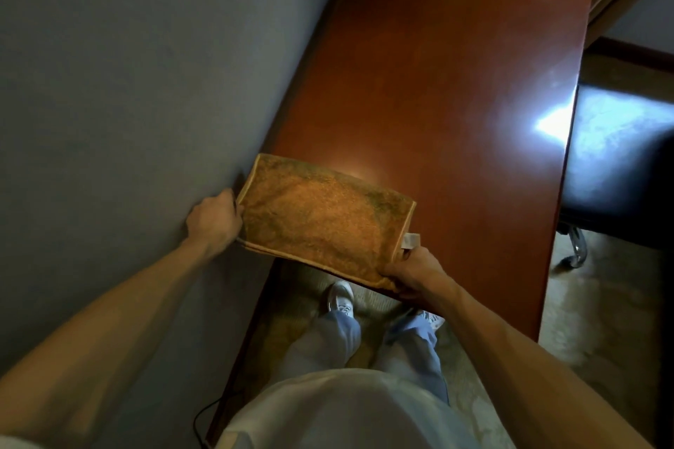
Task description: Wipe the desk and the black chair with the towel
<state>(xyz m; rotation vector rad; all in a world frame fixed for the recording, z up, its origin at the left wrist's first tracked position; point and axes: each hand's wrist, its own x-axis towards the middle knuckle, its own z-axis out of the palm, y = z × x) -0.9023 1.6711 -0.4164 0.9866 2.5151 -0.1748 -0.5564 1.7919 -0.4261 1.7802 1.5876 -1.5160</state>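
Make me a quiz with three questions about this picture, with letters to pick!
1. Which side of the desk is the black chair on? A. left B. right C. on top of it
2. What colour is the towel? A. golden-brown B. blue C. white
3. Who holds the towel? A. nobody B. one hand C. both hands

Answers: 1 B, the chair sits past the desk's right edge. 2 A, its pile looks golden-brown. 3 C, the left hand grips one end and the right hand grips the other.

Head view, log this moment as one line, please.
towel: folded, over near end of desk | left hand: grips left end | right hand: grips right end | chair: right of desk, untouched
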